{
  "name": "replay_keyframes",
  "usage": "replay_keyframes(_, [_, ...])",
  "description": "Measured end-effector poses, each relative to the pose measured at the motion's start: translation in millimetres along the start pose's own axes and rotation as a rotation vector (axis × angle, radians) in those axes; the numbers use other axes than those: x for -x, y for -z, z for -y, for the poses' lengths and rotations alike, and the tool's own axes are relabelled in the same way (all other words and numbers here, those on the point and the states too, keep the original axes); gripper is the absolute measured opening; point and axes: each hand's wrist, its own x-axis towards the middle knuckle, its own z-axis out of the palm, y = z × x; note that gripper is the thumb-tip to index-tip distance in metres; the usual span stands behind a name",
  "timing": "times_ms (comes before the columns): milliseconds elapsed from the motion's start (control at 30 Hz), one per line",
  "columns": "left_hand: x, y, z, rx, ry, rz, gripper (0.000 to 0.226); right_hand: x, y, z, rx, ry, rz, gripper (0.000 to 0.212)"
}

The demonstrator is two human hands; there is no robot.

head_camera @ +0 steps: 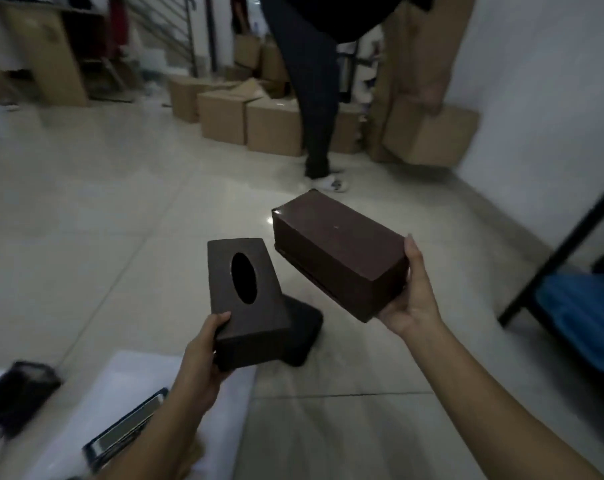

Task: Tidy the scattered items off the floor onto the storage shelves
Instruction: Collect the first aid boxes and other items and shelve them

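Two dark brown tissue boxes are off the floor (103, 202): my left hand (198, 358) grips the near end of the slotted box (245, 289), and my right hand (415, 289) clasps the near end of the plain box (335, 251). A third dark box (304, 330) lies on the tiles beneath the slotted one. Neither held box is shelved yet; the black shelf frame (563, 251) stands at the floor's right edge.
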Motion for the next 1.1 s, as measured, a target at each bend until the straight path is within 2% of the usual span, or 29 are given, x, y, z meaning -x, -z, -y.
replay_keyframes(100, [-6, -59, 12, -0.073, 0.030, 0.125, 0.022, 10, 43, 34, -0.106, 0.088, -0.115, 0.062])
replay_keyframes(200, [-6, -121, 18, -0.130, 0.090, 0.215, 0.022, 22, 79, 75, -0.072, 0.258, -0.255, 0.056])
replay_keyframes(233, [-5, -141, 18, -0.145, 0.104, 0.252, 0.021, 25, 88, 91, -0.042, 0.326, -0.322, 0.061])
replay_keyframes(300, [-2, -184, 16, -0.165, 0.123, 0.343, 0.019, 31, 101, 127, 0.050, 0.460, -0.493, 0.085])
replay_keyframes(333, [1, -206, 13, -0.176, 0.134, 0.389, 0.019, 36, 106, 145, 0.105, 0.516, -0.584, 0.088])
replay_keyframes(433, [14, -269, -4, -0.212, 0.140, 0.478, 0.018, 59, 106, 194, 0.255, 0.692, -0.758, 0.069])
replay_keyframes(567, [47, -342, -32, -0.227, 0.145, 0.628, 0.018, 100, 102, 251, 0.497, 0.969, -0.816, 0.087])
replay_keyframes(700, [86, -393, -55, -0.223, 0.127, 0.773, 0.045, 149, 99, 292, 0.768, 1.187, -0.852, 0.095])
replay_keyframes(733, [98, -404, -59, -0.219, 0.121, 0.802, 0.044, 163, 98, 301, 0.832, 1.213, -0.863, 0.097])
replay_keyframes(833, [133, -430, -68, -0.184, 0.097, 0.849, 0.014, 203, 92, 328, 0.981, 1.289, -0.873, 0.097])
replay_keyframes(867, [144, -438, -71, -0.171, 0.092, 0.867, 0.010, 217, 91, 336, 1.017, 1.307, -0.879, 0.095])
replay_keyframes(967, [177, -462, -80, -0.148, 0.081, 0.931, 0.015, 254, 90, 359, 1.123, 1.340, -0.931, 0.096])
replay_keyframes(1100, [217, -495, -89, -0.152, 0.068, 1.037, 0.036, 302, 93, 386, 1.344, 1.374, -1.083, 0.103])
